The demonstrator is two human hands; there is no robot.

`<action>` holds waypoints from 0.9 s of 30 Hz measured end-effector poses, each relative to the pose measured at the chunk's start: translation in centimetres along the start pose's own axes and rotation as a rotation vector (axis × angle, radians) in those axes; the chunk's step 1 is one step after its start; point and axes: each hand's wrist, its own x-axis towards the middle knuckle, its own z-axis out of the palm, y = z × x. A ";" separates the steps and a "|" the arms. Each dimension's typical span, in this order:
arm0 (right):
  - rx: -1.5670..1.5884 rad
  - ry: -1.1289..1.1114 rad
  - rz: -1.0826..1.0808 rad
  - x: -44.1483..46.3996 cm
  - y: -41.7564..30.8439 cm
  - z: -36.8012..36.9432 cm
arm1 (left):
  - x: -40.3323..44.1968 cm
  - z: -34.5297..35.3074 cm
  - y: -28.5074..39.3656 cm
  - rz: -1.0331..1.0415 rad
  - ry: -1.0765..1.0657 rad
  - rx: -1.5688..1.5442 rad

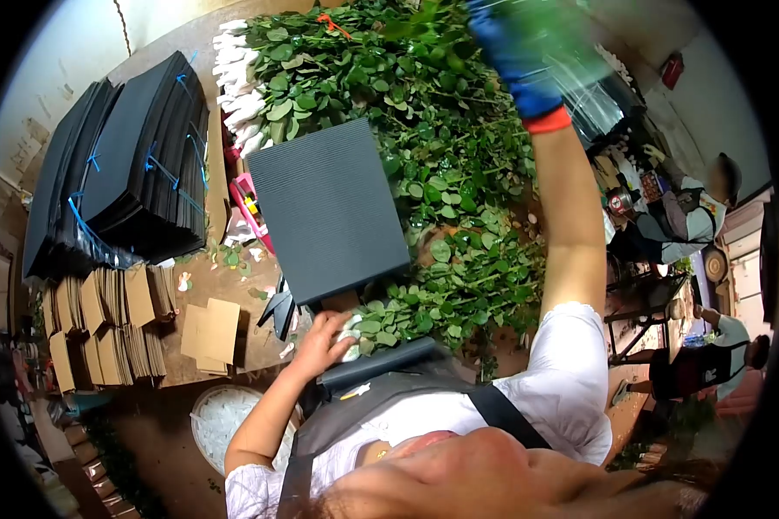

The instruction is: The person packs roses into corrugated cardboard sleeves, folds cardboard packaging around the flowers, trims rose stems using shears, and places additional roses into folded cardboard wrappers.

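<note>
My left hand (322, 344), bare, reaches in below the dark ridged board (329, 208), its fingers curled on a white-covered flower head (351, 330) at the end of leafy stems (433, 303). My right hand (515, 60), in a blue glove with a red cuff, is raised at the top right over the leafy stems. Motion smears its fingers, and a blurred green shape beside it hides whether it holds anything. A dark rolled or folded edge (376, 363) lies just in front of my body.
Stacks of dark board (147, 147) tied with blue string stand at the left. Below them are folded cardboard pieces (104, 329). White-covered flower heads (238, 86) line the far pile. A white bin (229, 424) stands below the table. Other people (701, 212) are at the right.
</note>
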 end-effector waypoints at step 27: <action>0.484 -1.803 0.249 -31.0 -12.6 -8.1 | 0.8 1.5 -0.7 -0.160 0.269 0.037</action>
